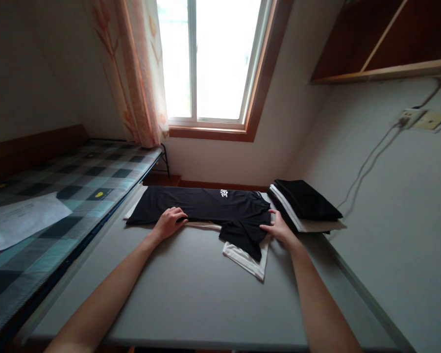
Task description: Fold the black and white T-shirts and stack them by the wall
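Note:
A black T-shirt [202, 203] with white lettering lies folded lengthwise on the grey table [206, 289], its sleeve pointing toward me. Beneath it a white garment [244, 260] shows at the sleeve and along parts of the edge. My left hand [171, 221] is closed at the shirt's near edge, fingers curled over the fabric and thumb along the border. At the collar and shoulder end, my right hand [279, 229] touches the cloth with thumb and fingers spread apart.
Folded black and white clothes [305, 201] are stacked at the table's right, by the wall. A bed with a checked mattress [95, 169] and papers [31, 220] stands left. Ahead are a window [220, 63] and a curtain [139, 73]. A wooden shelf [382, 71] hangs upper right above a socket [411, 117].

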Demonstrator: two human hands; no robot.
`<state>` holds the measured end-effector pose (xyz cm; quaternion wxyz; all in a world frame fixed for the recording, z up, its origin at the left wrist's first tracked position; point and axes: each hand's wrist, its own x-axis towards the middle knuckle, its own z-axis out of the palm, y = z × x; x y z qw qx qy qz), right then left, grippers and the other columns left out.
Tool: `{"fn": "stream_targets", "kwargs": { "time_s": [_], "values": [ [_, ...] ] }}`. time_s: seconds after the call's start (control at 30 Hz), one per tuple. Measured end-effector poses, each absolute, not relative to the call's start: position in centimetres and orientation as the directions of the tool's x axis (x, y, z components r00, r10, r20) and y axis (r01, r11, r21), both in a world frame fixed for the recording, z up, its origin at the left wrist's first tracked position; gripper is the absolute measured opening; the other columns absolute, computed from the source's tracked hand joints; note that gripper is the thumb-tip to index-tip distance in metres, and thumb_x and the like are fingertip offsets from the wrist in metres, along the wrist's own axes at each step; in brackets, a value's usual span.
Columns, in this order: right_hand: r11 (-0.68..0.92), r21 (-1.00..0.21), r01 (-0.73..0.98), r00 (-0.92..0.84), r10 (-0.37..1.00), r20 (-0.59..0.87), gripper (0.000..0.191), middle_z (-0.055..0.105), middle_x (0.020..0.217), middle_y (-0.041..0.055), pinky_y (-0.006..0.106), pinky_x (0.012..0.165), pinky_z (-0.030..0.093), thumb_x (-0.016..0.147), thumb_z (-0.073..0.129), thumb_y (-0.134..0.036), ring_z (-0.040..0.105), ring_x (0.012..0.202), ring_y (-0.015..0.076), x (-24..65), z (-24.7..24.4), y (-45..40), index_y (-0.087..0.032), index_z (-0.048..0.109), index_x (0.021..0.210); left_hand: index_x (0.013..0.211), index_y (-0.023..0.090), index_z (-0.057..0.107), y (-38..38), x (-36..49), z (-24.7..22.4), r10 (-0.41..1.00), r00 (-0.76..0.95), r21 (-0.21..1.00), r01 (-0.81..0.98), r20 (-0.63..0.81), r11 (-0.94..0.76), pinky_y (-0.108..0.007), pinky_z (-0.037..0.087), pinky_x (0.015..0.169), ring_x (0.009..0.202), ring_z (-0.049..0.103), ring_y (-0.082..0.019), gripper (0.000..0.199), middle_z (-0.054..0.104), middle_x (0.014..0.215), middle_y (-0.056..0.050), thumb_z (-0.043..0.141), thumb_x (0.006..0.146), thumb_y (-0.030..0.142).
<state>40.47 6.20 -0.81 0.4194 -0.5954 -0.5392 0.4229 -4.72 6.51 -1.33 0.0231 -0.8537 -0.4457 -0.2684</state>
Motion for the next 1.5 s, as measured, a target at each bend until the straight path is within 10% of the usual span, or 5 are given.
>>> {"fn": "stream_targets", "kwargs": {
  "time_s": [0.4,0.9,1.03,1.27,1.5],
  "values": [
    [-0.068,-0.984,0.162,0.305,0.952,-0.016,0.032,0.063,0.064,0.0022,0.026,0.046,0.044,0.062,0.070,-0.043,0.057,0.051,0.0148,40.4,-0.1,7.1,-0.020,0.060,0.081,0.083,0.020,0.066,6.3,-4.5,-0.9,0.751,0.470,0.156,0.791,0.464,-0.592,-0.031,0.044,0.078,0.082,0.058,-0.018,0.019,0.066,0.086,-0.003,0.054,0.093,0.029],
    [0.099,-0.941,0.322,-0.018,0.995,0.098,0.037,0.069,0.087,0.0048,0.031,0.071,0.051,0.063,0.074,-0.041,0.063,0.081,0.0206,39.1,2.3,5.6,-0.019,0.070,0.093,0.082,0.021,0.065,6.2,-4.3,-0.9,0.770,0.397,0.122,0.848,0.500,-0.516,-0.031,0.043,0.075,0.078,0.058,-0.018,0.027,0.067,0.083,-0.004,0.047,0.096,0.034],
    [-0.073,-0.997,0.035,0.008,0.997,-0.073,0.059,0.062,0.074,-0.0013,0.025,0.054,0.050,0.068,0.073,-0.050,0.060,0.063,0.0146,38.4,3.1,4.7,-0.024,0.059,0.119,0.084,0.021,0.066,6.4,-4.3,-1.1,0.772,0.381,0.120,0.856,0.509,-0.502,-0.031,0.044,0.076,0.079,0.058,-0.018,0.026,0.067,0.084,-0.003,0.048,0.096,0.035],
    [-0.126,-0.949,0.288,-0.308,0.926,-0.217,0.112,0.052,0.061,-0.0092,0.020,0.045,0.041,0.059,0.085,-0.031,0.048,0.049,0.0092,37.8,4.1,3.0,-0.028,0.023,0.153,0.084,0.022,0.067,6.4,-4.4,-1.2,0.765,0.380,0.148,0.842,0.521,-0.519,-0.031,0.045,0.076,0.079,0.059,-0.017,0.021,0.067,0.084,-0.003,0.051,0.093,0.032],
    [-0.097,-0.982,0.160,-0.216,0.968,-0.131,0.048,0.049,0.063,-0.0054,0.019,0.049,0.039,0.070,0.071,-0.042,0.047,0.055,0.0091,37.9,4.0,4.1,-0.021,0.064,0.113,0.084,0.021,0.067,6.3,-4.4,-1.0,0.780,0.378,0.171,0.839,0.499,-0.516,-0.031,0.046,0.077,0.079,0.059,-0.018,0.017,0.067,0.085,-0.004,0.054,0.092,0.029]
  ]
}}
